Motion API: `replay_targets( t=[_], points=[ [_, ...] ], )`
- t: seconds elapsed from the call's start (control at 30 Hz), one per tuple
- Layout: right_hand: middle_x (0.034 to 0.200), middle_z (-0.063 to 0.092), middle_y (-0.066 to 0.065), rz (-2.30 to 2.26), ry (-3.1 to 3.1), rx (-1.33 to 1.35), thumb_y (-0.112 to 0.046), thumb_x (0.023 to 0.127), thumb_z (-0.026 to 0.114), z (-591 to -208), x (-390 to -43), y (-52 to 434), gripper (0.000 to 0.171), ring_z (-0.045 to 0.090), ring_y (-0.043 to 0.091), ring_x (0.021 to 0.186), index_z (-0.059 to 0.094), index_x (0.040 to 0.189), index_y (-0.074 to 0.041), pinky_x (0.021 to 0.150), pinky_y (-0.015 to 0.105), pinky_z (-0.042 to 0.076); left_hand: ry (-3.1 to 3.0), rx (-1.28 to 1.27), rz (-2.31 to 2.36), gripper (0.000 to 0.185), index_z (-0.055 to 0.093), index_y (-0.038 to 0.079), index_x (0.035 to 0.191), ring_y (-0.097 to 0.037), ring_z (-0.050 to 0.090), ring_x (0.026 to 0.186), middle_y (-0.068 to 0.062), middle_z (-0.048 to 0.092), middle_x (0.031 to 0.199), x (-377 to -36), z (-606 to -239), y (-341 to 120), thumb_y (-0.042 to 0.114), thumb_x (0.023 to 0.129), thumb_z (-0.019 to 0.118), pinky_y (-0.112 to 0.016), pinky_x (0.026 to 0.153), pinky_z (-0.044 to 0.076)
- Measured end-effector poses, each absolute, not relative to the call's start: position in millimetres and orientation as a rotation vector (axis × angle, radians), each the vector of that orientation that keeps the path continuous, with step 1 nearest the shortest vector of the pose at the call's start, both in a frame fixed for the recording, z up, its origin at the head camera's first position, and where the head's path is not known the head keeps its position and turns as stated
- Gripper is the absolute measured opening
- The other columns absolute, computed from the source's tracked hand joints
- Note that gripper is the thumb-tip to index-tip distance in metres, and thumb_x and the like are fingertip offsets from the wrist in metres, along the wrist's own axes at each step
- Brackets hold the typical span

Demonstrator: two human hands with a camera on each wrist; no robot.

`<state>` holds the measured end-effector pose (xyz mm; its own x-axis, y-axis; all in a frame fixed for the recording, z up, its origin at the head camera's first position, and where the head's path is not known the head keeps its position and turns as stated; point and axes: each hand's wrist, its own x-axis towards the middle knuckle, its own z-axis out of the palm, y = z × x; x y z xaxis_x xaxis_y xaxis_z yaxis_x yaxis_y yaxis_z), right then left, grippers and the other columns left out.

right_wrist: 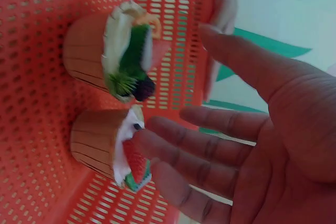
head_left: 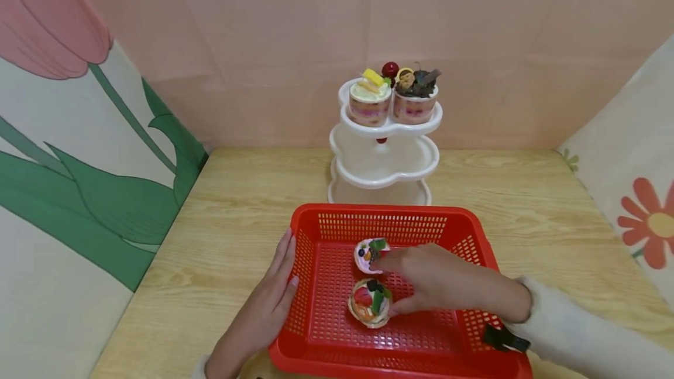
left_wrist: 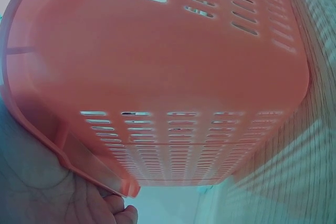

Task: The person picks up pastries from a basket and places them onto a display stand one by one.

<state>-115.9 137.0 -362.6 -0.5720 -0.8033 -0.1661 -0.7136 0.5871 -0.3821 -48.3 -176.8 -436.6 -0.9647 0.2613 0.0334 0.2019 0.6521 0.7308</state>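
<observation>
A red plastic basket holds two toy cupcakes. One cupcake has pink cream, berries and a green leaf; nearer the person, the other cupcake carries strawberry, orange and green pieces. My left hand rests along the basket's left side with fingers extended. Over the basket's inside, my right hand reaches in from the right, its fingers spread. In the right wrist view its fingertips overlap the pink-cream cupcake, and the thumb points toward the other cupcake. Nothing is gripped in that hand.
Behind the basket stands a white three-tier stand. Its top tier bears a dessert cup with yellow topping and a dark-topped cup, with a red cherry-like ball between. A black clip sits by the right sleeve.
</observation>
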Motion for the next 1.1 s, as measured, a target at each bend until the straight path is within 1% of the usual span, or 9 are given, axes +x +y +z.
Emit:
replay_targets(
  t=[0.1, 0.13, 0.3, 0.37, 0.53, 0.67, 0.87, 1.1],
  points=[
    [0.133, 0.066, -0.007, -0.355, 2.472, -1.222, -0.064, 0.074, 0.081, -367.9, -111.4, 134.8, 0.079, 0.063, 0.016, 0.119, 0.063, 0.14, -0.024, 0.093, 0.045, 0.057, 2.784, 0.385, 1.228, 0.069, 0.004, 0.027, 0.165, -0.009, 0.006, 0.154, 0.016, -0.008, 0.169, -48.1, -436.2, -177.2, 0.014, 0.109, 0.043, -0.048, 0.115, 0.029],
    [0.132, 0.066, -0.006, -0.338, 2.471, -1.23, -0.063, 0.073, 0.082, -370.1, -110.1, 134.1, 0.079, 0.064, 0.016, 0.118, 0.062, 0.14, -0.024, 0.092, 0.045, 0.057, 2.783, 0.384, 1.231, 0.069, 0.004, 0.027, 0.165, -0.009, 0.006, 0.154, 0.016, -0.008, 0.169, -48.1, -436.1, -177.2, 0.014, 0.109, 0.043, -0.048, 0.115, 0.03],
    [0.125, 0.07, -0.002, -0.258, 2.5, -1.3, -0.059, 0.071, 0.087, -382.2, -106.4, 131.7, 0.078, 0.068, 0.015, 0.106, 0.063, 0.136, -0.023, 0.079, 0.041, 0.06, 2.776, 0.38, 1.228, 0.069, 0.004, 0.027, 0.164, -0.008, 0.005, 0.153, 0.017, -0.008, 0.169, -47.8, -437.1, -177.5, 0.015, 0.109, 0.043, -0.048, 0.115, 0.029],
    [0.126, 0.07, 0.001, -0.23, 2.512, -1.304, -0.057, 0.071, 0.088, -385.6, -106.1, 131.0, 0.079, 0.068, 0.016, 0.105, 0.063, 0.137, -0.022, 0.078, 0.04, 0.06, 2.775, 0.375, 1.227, 0.069, 0.003, 0.028, 0.164, -0.008, 0.005, 0.153, 0.017, -0.008, 0.169, -47.8, -438.0, -177.6, 0.015, 0.109, 0.044, -0.048, 0.115, 0.03],
    [0.136, 0.065, 0.004, -0.246, 2.469, -1.212, -0.051, 0.071, 0.09, -389.3, -106.9, 129.1, 0.084, 0.066, 0.02, 0.109, 0.058, 0.143, -0.024, 0.085, 0.045, 0.059, 2.766, 0.377, 1.237, 0.069, 0.004, 0.028, 0.164, -0.008, 0.006, 0.153, 0.018, -0.008, 0.169, -47.9, -439.4, -177.6, 0.016, 0.109, 0.044, -0.048, 0.115, 0.03],
    [0.139, 0.062, 0.003, -0.278, 2.425, -1.156, -0.045, 0.071, 0.091, -391.6, -107.6, 127.4, 0.084, 0.065, 0.02, 0.108, 0.056, 0.145, -0.03, 0.088, 0.045, 0.058, 2.762, 0.376, 1.24, 0.069, 0.004, 0.028, 0.164, -0.009, 0.006, 0.153, 0.018, -0.008, 0.169, -47.8, -438.5, -177.1, 0.016, 0.109, 0.044, -0.049, 0.115, 0.03],
    [0.131, 0.067, 0.0, -0.284, 2.422, -1.168, -0.037, 0.072, 0.093, -398.0, -107.8, 125.8, 0.079, 0.065, 0.016, 0.104, 0.058, 0.143, -0.029, 0.086, 0.041, 0.059, 2.76, 0.373, 1.245, 0.07, 0.004, 0.028, 0.164, -0.009, 0.006, 0.154, 0.018, -0.007, 0.169, -48.0, -437.2, -176.9, 0.015, 0.109, 0.044, -0.05, 0.114, 0.031],
    [0.125, 0.067, -0.003, -0.26, 2.468, -1.222, -0.037, 0.072, 0.093, -401.6, -110.0, 122.0, 0.067, 0.064, 0.008, 0.099, 0.065, 0.132, -0.025, 0.083, 0.038, 0.058, 2.762, 0.385, 1.252, 0.069, 0.005, 0.028, 0.165, -0.009, 0.006, 0.154, 0.018, -0.007, 0.169, -47.9, -437.4, -177.8, 0.014, 0.109, 0.044, -0.049, 0.115, 0.03]
  ],
)
